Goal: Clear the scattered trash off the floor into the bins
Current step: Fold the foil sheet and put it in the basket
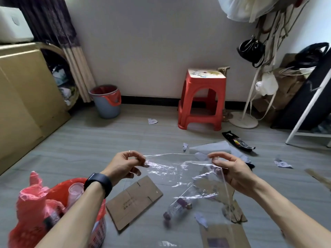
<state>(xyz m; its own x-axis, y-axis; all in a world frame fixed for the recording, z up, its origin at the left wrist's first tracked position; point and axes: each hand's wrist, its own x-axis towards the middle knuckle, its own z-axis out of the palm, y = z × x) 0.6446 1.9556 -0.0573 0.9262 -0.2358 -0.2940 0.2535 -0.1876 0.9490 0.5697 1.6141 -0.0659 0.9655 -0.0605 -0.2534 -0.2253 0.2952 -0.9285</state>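
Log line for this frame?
left hand, right hand: pinching clear plastic bag | red bin: beside left arm | cardboard, bottle: on floor

Left hand (125, 163) and right hand (231, 169) each pinch the top edge of a clear bag (179, 173), stretched between them above the floor (86, 140). Below it lie flat cardboard (134, 199) and a bottle (176, 206). Farther off are a paper scrap (152, 121) and a black wrapper (237, 141). A red-lined basket (99, 231) stands at lower left. A grey bin (108, 106) and a red stool (202, 99) stand by the wall.
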